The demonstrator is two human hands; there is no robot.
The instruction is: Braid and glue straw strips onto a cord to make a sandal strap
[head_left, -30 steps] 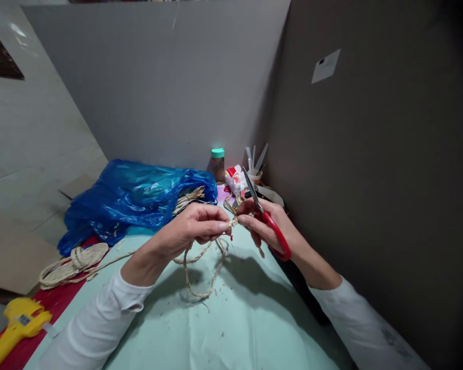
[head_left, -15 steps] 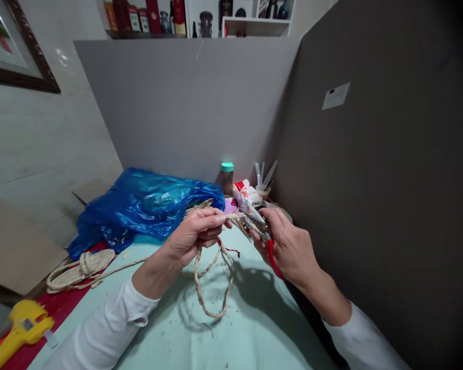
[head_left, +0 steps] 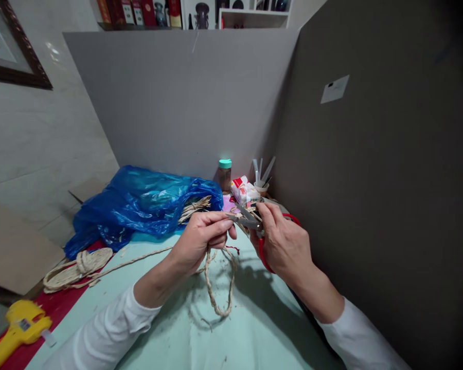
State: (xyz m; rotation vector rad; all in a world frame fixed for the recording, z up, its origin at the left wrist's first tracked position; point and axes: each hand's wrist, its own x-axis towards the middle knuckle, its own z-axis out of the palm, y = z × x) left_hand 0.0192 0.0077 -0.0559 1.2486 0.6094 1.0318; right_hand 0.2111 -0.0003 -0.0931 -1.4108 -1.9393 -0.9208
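Observation:
Between its thumb and fingers my left hand (head_left: 206, 236) pinches a braided straw rope (head_left: 219, 307), whose loop hangs below over the pale green cloth. A bit of red thread (head_left: 233, 250) shows by the loop. My right hand (head_left: 283, 236) is wrapped round red-handled scissors (head_left: 250, 224). Their blades are parted and point left, right at the fingertips of my left hand. Whether the rope lies between the blades I cannot make out. From the rope a long strand runs left to a coiled bundle (head_left: 79, 270) of the same braid.
A blue plastic bag (head_left: 139, 205) with straw (head_left: 195, 208) poking out lies at the back left. Behind my hands stand a green-lidded jar (head_left: 224, 174), a red-and-white packet (head_left: 244, 190) and a cup of sticks (head_left: 262, 186). A yellow glue gun (head_left: 25, 326) is at front left. Grey panels rise behind and right.
The scissors have turned so the opened blades now point left at my left fingertips. My two hands are closer together, and the hanging loop has narrowed and shifted slightly right.

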